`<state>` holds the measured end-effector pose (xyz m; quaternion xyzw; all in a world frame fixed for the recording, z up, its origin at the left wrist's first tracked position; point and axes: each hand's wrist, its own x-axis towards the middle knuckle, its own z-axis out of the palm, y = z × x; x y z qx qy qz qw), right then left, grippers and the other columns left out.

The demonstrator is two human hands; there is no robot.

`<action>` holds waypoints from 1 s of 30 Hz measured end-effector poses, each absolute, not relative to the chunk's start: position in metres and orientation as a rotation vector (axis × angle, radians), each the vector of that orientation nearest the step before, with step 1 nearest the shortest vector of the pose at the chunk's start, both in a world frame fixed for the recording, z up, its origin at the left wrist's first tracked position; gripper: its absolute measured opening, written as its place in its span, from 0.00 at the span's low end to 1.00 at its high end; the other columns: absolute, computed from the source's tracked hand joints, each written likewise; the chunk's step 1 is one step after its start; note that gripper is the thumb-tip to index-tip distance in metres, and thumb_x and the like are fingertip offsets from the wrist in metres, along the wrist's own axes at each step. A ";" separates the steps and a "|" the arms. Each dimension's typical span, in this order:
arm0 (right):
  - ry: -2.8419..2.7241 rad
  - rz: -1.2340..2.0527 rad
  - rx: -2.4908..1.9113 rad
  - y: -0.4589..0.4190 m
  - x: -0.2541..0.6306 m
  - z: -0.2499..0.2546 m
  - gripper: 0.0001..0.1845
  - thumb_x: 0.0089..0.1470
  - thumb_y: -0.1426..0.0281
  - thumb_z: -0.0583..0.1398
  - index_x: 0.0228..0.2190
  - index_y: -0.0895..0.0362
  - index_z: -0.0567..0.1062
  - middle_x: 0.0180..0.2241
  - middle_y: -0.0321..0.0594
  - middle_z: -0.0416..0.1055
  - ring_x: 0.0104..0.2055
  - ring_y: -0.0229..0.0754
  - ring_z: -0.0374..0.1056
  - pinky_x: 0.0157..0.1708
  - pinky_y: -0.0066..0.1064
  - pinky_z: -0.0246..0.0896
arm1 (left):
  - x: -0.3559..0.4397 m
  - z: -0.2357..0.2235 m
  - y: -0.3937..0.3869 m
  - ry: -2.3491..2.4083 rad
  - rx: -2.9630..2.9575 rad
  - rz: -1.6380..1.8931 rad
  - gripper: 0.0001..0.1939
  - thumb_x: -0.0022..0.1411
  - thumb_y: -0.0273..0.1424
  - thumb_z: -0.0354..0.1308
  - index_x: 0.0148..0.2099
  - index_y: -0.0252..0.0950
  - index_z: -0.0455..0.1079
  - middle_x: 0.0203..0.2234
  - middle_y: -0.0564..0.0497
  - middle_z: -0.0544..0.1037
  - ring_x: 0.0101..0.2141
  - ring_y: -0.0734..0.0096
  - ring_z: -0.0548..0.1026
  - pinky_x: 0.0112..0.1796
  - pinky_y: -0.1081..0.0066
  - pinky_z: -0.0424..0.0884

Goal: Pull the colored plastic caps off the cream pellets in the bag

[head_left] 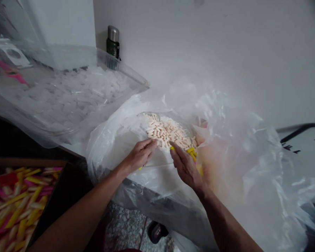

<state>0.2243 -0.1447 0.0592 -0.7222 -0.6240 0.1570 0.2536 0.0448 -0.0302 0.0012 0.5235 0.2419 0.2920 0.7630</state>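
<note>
Cream-coloured capsule-shaped pieces (168, 131) are lying in a heap inside a clear plastic bag (241, 164), which is spread open and is draping over the near edge of the tabletop (73, 149). The person's left hand (139, 155) is reaching in from the near side, its grip open, with the fingers extended and resting at the near-left edge of the heap. The right hand (186, 167) is just beside it, its grip also open, with the fingers angled down onto the near-right edge of the heap. Yellow pieces (191, 153) are showing right under those fingers, partly hidden, and are touching the cream heap.

A clear plastic tub (126, 66) is standing to the far left, just beside the bag and filled with pale pieces (76, 98); glare on the plastic is making their exact shape hard to tell. A dark green flask with a steel cap (112, 42) is standing behind the tub against the white wall. At near left, a cardboard box (23, 162) is holding yellow, pink and white sticks (15, 206). Below the tabletop, a black caster (157, 231) is sitting over a speckled stone floor (126, 224).
</note>
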 end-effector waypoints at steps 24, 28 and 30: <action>-1.879 0.283 -1.748 -0.143 0.211 0.079 0.10 0.71 0.61 0.60 0.48 0.52 0.76 0.41 0.44 0.80 0.40 0.44 0.76 0.37 0.33 0.72 | 0.032 0.011 -0.033 0.412 0.968 0.442 0.23 0.63 0.51 0.66 0.37 0.37 0.67 0.27 0.59 0.63 0.18 0.85 0.55 0.14 0.78 0.52; -1.851 0.325 -1.787 -0.143 0.209 0.081 0.12 0.71 0.59 0.60 0.45 0.54 0.75 0.38 0.42 0.80 0.36 0.42 0.75 0.37 0.31 0.70 | 0.031 0.010 -0.033 0.389 0.981 0.481 0.21 0.64 0.49 0.66 0.37 0.37 0.68 0.27 0.59 0.63 0.18 0.84 0.56 0.15 0.78 0.54; -1.840 0.351 -1.809 -0.142 0.209 0.080 0.13 0.71 0.58 0.59 0.44 0.54 0.75 0.36 0.41 0.80 0.35 0.41 0.74 0.38 0.31 0.69 | 0.031 0.009 -0.034 0.383 0.995 0.501 0.20 0.64 0.49 0.66 0.38 0.37 0.70 0.26 0.59 0.63 0.18 0.84 0.56 0.15 0.78 0.54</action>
